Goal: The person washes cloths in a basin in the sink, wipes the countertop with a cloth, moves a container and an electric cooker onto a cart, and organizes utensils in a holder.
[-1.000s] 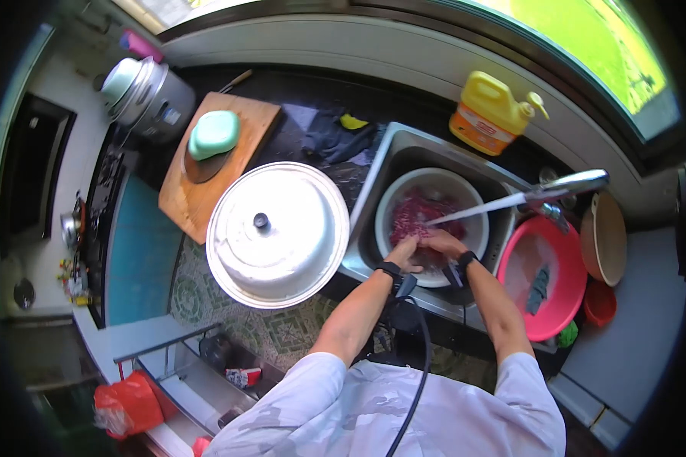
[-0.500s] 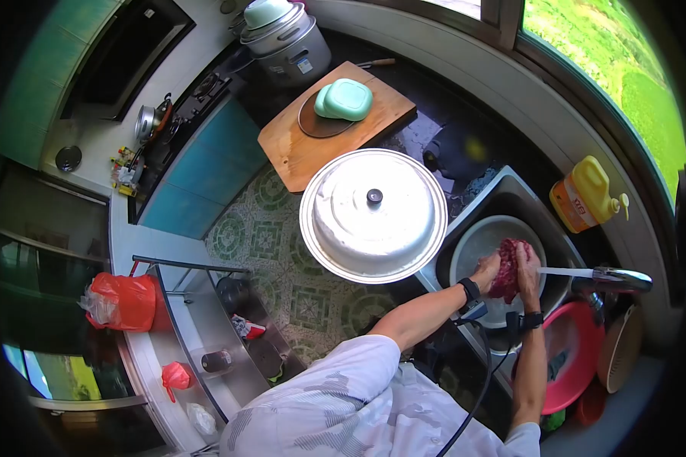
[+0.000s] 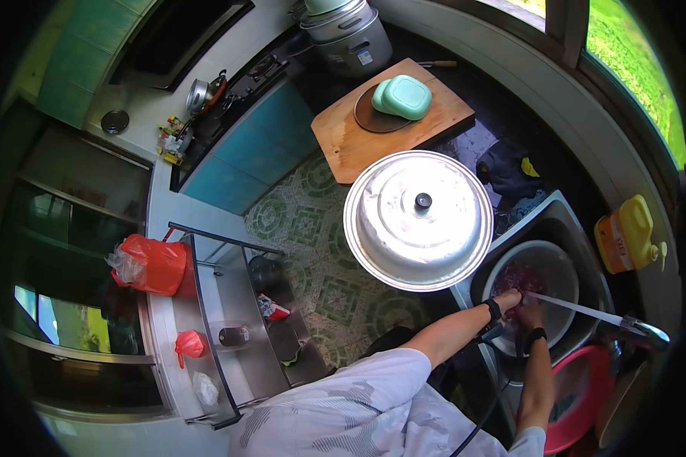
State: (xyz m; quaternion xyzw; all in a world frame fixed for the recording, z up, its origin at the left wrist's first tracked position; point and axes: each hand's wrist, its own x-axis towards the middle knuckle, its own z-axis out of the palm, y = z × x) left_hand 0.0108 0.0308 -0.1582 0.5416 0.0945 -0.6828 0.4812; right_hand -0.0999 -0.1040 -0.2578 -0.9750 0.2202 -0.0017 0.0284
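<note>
Counter (image 3: 511,114) beneath a window (image 3: 639,91) holds the sink (image 3: 536,215), hands (image 3: 508,299) in its basin (image 3: 561,276), their spread and hold unclear.

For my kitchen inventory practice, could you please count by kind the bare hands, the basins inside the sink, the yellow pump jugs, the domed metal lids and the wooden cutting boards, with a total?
Bare hands (left hand, right hand): 2
Basins inside the sink (white basin): 1
Yellow pump jug: 1
Domed metal lid: 1
Wooden cutting board: 1
Total: 6

A pale, grey-patterned short-sleeved shirt (image 3: 343,396) is worn; black wristbands (image 3: 494,309) are fitted on both sides; a dark cable (image 3: 483,423) is noted.
</note>
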